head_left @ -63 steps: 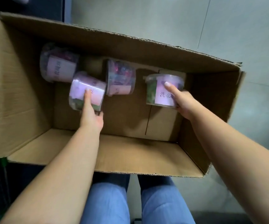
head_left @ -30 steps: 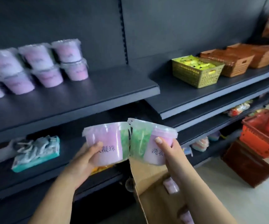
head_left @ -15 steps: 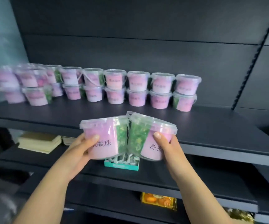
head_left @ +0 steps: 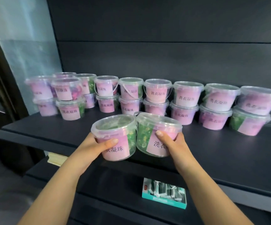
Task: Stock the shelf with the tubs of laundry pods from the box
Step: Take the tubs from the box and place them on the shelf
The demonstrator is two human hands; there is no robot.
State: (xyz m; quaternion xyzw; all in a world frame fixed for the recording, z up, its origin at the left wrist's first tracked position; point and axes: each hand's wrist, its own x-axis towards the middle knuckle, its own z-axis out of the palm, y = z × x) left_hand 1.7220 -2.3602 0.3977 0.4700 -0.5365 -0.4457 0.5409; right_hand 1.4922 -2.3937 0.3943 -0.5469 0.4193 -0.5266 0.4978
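now | dark shelf (head_left: 212, 151), stacked tubs (head_left: 157, 93) behind | left grip (head_left: 95, 146) clasps left tub (head_left: 113, 125) | right grip (head_left: 175, 143) clasps right tub (head_left: 147, 137)

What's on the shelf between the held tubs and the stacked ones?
Nothing. Head view shows only bare shelf between held tubs and stacked tubs.

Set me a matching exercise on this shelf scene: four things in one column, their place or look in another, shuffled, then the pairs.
Things
1. left tub
2. right tub
3. teal box
4. stacked tubs

Place or look
A. lies on the lower shelf
B. two high at the back of the upper shelf
C. held; green pods show left of its label
D. held; green pods show right of its label

Pairs: 1-D, 2-C, 3-A, 4-B
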